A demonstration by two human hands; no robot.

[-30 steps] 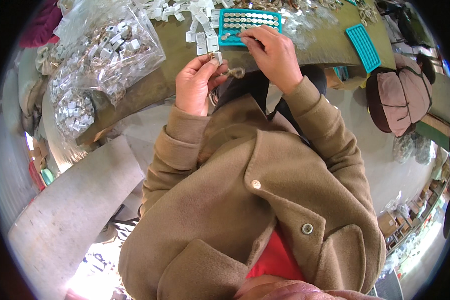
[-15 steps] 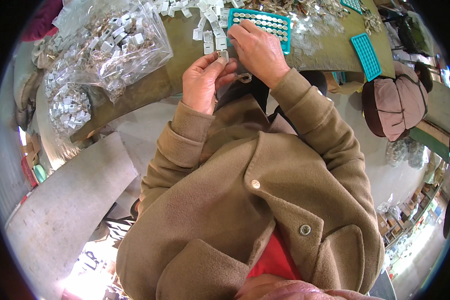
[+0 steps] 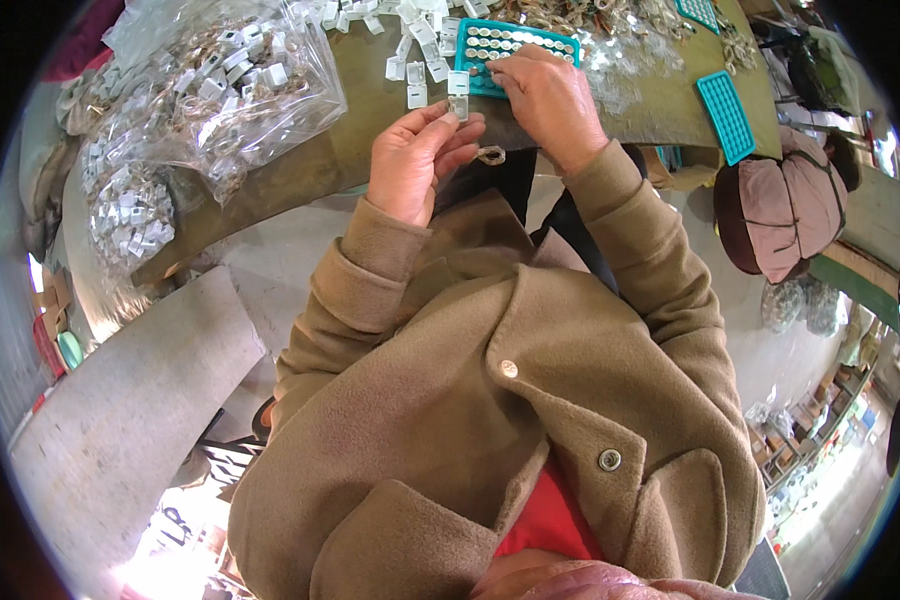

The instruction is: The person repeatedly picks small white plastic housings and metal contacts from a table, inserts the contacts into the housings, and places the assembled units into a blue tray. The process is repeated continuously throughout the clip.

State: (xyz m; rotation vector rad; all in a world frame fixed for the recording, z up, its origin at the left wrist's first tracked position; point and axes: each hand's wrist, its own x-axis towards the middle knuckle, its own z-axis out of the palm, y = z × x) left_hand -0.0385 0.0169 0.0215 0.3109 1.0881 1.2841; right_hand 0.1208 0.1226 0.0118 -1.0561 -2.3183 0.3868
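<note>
My left hand (image 3: 406, 165) pinches a small white plastic case (image 3: 458, 84) between thumb and fingers. The case's lid is folded open, pointing away from me. A thin looped wire (image 3: 491, 156) hangs beside those fingertips. Over the near edge of a teal tray (image 3: 461, 52), my right hand (image 3: 550, 108) has its thumb and fingertips pressed together; what lies between them is too small to make out. Rows of round silver discs (image 3: 500, 44) fill the tray's far part, and the hand covers some of its near part.
Loose white cases (image 3: 417, 88) lie left of the tray. A clear plastic bag (image 3: 300, 110) of wired white cases covers the table's left side. Wires and clear scraps (image 3: 615, 75) lie to the right, before another teal tray (image 3: 727, 115) at the table edge.
My right hand has shifted right and slightly nearer, uncovering part of the tray's front. In my left hand the case now stands out further, its opened lid showing.
</note>
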